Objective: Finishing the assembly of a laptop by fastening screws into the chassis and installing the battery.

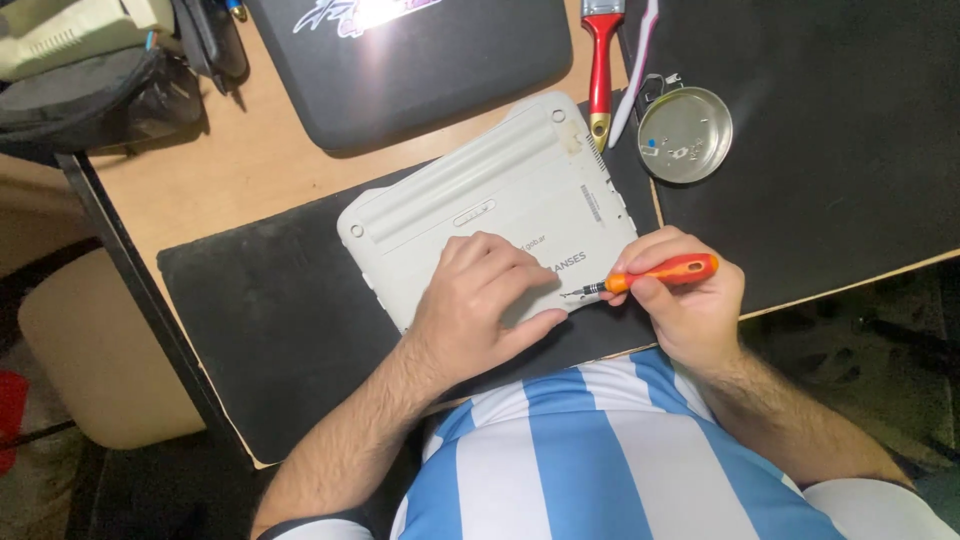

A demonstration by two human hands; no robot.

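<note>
Nearest the camera: blue-and-white striped shirt point(600, 460) fills btm centre, both forearms running up from it.

Left hand point(480, 310) is laid palm-down on the white netbook point(490, 200), fingers spread and a little curled, thumb stretched along the near edge. Nothing is gripped by it; it is pressed flat on the casing.

Right hand point(690, 300) is closed round an orange-handled screwdriver point(660, 272). Handle is pinched betw. thumb and fingers, shaft laid nearly level, pointing left. Tip is seen at the netbook's near right corner, just beside the left thumb; whether it sits in a screw cannot be told.

Netbook is placed underside up, turned at an angle, resting on a black mat point(270, 320) that overhangs the near table edge. A long raised strip is seen along its far side, vent slots by the right edge.

Further out, right: a second black mat point(840, 150) w/ a round metal tin lid point(685, 135) on it, a few small bits lying inside.

Just left of the lid: a red-handled brush point(601, 60) and a thin white tool point(637, 70), side by side, both pointing away.

Far centre: dark laptop point(420, 60), lid shut, on the wooden table point(250, 160).

Far left corner: dark bags point(100, 80) piled at the table edge.
</note>
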